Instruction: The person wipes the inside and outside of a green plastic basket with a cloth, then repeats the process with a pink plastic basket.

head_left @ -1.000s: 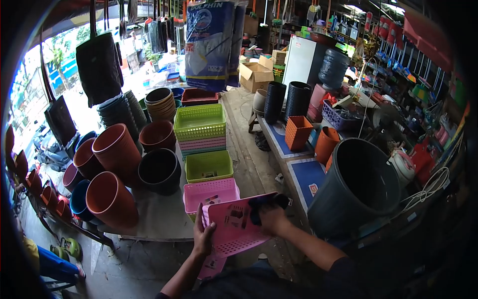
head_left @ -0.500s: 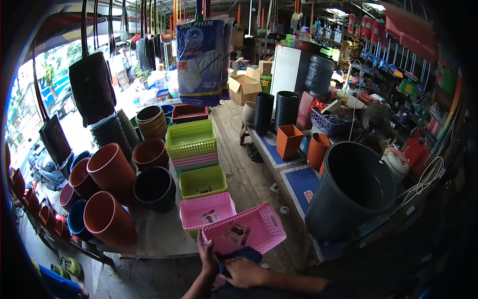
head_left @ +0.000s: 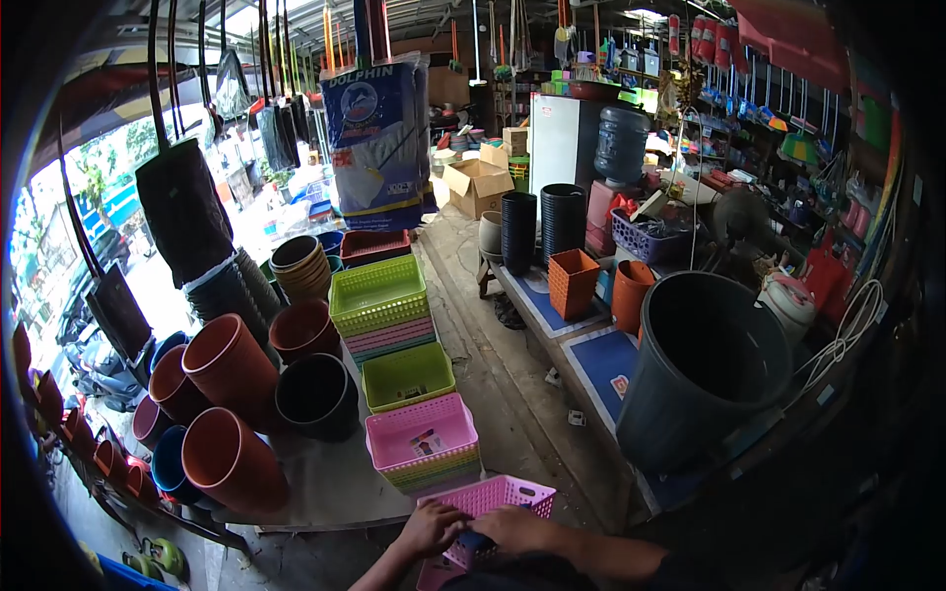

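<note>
A pink perforated plastic basket [head_left: 532, 492] is held low in front of my body, its near side covered by my hands. My left hand [head_left: 431, 529] is curled over the basket's left edge. Beside it, my right hand [head_left: 514, 529] is closed around a dark blue cloth [head_left: 479, 541], which shows only in part below the fingers. Just beyond, another pink basket [head_left: 424, 419] with a paper label inside tops a stack of baskets at the table's near corner. Behind that stack sits a green basket [head_left: 406, 378].
Taller stacked green and pink baskets [head_left: 379, 288] stand farther back. Terracotta pots [head_left: 232, 458] and a black pot [head_left: 316, 397] crowd the table's left. A big dark bin [head_left: 695, 374] is on the right bench. A packaged Dolphin bag [head_left: 374, 148] hangs ahead.
The pink basket has come down and closer to my body, uncovering more of the stack. Both hands have drawn lower with it, and less of the blue cloth shows. The view has shifted slightly.
</note>
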Available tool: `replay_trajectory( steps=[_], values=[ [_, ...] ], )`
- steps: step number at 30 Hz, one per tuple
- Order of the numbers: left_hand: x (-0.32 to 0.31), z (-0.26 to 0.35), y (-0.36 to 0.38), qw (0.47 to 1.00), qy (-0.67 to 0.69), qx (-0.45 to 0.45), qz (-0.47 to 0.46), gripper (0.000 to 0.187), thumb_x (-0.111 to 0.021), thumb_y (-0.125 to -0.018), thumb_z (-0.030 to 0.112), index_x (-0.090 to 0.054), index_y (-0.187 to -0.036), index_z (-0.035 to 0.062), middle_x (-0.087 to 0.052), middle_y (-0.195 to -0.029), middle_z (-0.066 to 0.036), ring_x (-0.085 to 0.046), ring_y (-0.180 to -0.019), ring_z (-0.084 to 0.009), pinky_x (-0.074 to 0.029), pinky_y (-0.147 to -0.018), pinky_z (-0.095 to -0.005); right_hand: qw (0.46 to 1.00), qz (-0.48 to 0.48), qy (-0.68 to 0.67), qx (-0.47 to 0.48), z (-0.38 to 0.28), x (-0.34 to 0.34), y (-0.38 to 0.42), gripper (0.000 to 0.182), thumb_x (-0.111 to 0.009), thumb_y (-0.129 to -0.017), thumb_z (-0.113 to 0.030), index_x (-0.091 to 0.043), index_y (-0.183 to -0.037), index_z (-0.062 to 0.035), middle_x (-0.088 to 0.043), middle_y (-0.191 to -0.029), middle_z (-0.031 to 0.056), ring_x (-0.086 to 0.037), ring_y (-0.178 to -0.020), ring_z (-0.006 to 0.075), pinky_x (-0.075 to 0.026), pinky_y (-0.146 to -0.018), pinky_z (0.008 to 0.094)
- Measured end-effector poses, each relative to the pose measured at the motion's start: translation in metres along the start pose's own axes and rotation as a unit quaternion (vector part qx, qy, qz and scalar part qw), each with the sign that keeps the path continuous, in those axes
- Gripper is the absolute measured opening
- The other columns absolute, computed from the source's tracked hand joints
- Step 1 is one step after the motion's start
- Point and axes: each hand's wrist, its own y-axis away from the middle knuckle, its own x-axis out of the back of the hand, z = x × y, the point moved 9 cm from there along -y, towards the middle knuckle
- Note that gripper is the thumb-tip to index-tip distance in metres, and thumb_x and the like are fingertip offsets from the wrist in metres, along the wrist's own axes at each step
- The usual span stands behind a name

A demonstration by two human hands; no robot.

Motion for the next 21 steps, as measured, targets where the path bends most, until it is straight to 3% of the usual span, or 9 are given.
replay_trajectory(
  steps=[2, 3, 6, 10, 13, 14, 16, 17, 21],
  values=[
    [-0.032, 0.001, 0.008, 0.974, 0.037, -0.033, -0.219, 0.04, -0.066, -0.083, 0.046, -0.066, -0.102, 0.0107, -0.067, -0.09, -0.015, -0.066, -0.087, -0.0359, -0.052, -0.077, -0.0465, 0.999, -0.022, -0.013, 0.031, 0.006, -0.005, -0.001, 0.043, -0.062, -0.078, -0.018, -0.057, -0.118, -0.0067, -0.064, -0.11, 0.0139, -0.062, -0.103, 0.0323, -0.048, -0.088, 0.0433],
    [-0.025, 0.006, 0.006, 0.981, 0.004, -0.069, -0.18, 0.043, -0.07, -0.078, 0.05, -0.065, -0.092, 0.0094, -0.067, -0.077, -0.011, -0.067, -0.074, -0.0343, -0.053, -0.064, -0.0438, 0.999, -0.018, -0.012, 0.03, 0.005, 0.002, -0.001, 0.043, -0.062, -0.078, -0.018, -0.057, -0.118, -0.0067, -0.064, -0.11, 0.0139, -0.062, -0.103, 0.0323, -0.048, -0.088, 0.0433],
    [-0.033, -0.003, 0.011, 0.97, 0.03, -0.013, -0.241, 0.044, -0.073, -0.076, 0.051, -0.064, -0.086, 0.0088, -0.066, -0.074, -0.012, -0.067, -0.072, -0.035, -0.053, -0.062, -0.0441, 0.999, -0.041, -0.017, 0.024, 0.01, 0.019, 0.002, 0.039, -0.061, -0.079, -0.019, -0.057, -0.116, -0.0079, -0.064, -0.111, 0.0146, -0.061, -0.107, 0.0324, -0.047, -0.09, 0.0446],
    [-0.033, -0.03, 0.012, 0.98, -0.002, 0.06, -0.188, 0.04, -0.073, -0.08, 0.045, -0.062, -0.084, 0.0062, -0.066, -0.076, -0.018, -0.064, -0.071, -0.04, -0.053, -0.063, -0.0452, 0.99, -0.043, -0.075, -0.11, 0.034, 0.053, 0.007, 0.048, -0.062, -0.08, -0.021, -0.053, -0.124, -0.0062, -0.058, -0.125, 0.017, -0.054, -0.119, 0.0333, -0.042, -0.1, 0.0467],
    [-0.015, -0.044, 0.003, 0.962, 0.079, 0.213, -0.151, 0.037, -0.075, -0.08, 0.035, -0.064, -0.094, 0.0027, -0.069, -0.084, -0.017, -0.068, -0.077, -0.0349, -0.054, -0.069, -0.0408, 0.995, 0.102, 0.013, -0.006, 0.016, 0.078, 0.011, 0.08, -0.065, -0.08, -0.021, -0.027, -0.149, -0.0037, -0.022, -0.155, 0.0207, -0.028, -0.141, 0.0346, -0.024, -0.117, 0.044],
    [-0.012, -0.037, -0.004, 0.963, 0.079, 0.21, -0.151, 0.037, -0.075, -0.08, 0.035, -0.064, -0.094, 0.0027, -0.069, -0.084, -0.017, -0.068, -0.077, -0.0349, -0.054, -0.069, -0.0408, 0.994, 0.104, 0.015, -0.007, 0.01, 0.073, 0.008, 0.08, -0.065, -0.08, -0.021, -0.027, -0.149, -0.0037, -0.022, -0.155, 0.0207, -0.028, -0.141, 0.0346, -0.024, -0.117, 0.044],
    [0.015, -0.011, -0.022, 0.939, 0.32, 0.118, 0.038, 0.038, -0.076, -0.082, 0.022, -0.062, -0.109, -0.0009, -0.07, -0.097, -0.014, -0.068, -0.09, -0.0219, -0.052, -0.08, -0.0352, 0.982, 0.153, -0.087, 0.063, -0.028, 0.082, 0.01, 0.083, -0.066, -0.079, -0.025, -0.027, -0.151, -0.0102, -0.017, -0.157, 0.0212, -0.024, -0.143, 0.0372, -0.022, -0.115, 0.05],
    [-0.008, -0.033, -0.013, 0.907, 0.388, 0.163, 0.007, 0.048, -0.075, -0.082, 0.014, -0.056, -0.124, -0.0009, -0.068, -0.107, -0.009, -0.06, -0.097, -0.0122, -0.049, -0.088, -0.0322, 0.995, 0.099, 0.003, 0.007, -0.03, 0.082, 0.008, 0.083, -0.064, -0.081, -0.028, -0.024, -0.152, -0.0117, -0.013, -0.158, 0.0198, -0.025, -0.142, 0.0377, -0.023, -0.114, 0.0492],
    [0.003, -0.009, -0.022, 0.907, 0.407, 0.11, 0.018, 0.053, -0.078, -0.08, 0.014, -0.055, -0.126, -0.0014, -0.067, -0.108, -0.008, -0.059, -0.094, -0.0106, -0.05, -0.087, -0.0305, 0.991, 0.132, -0.012, 0.017, -0.038, 0.113, 0.007, 0.081, -0.062, -0.081, -0.029, -0.026, -0.152, -0.0125, -0.018, -0.157, 0.0178, -0.027, -0.141, 0.0388, -0.024, -0.112, 0.0484]
  ],
)
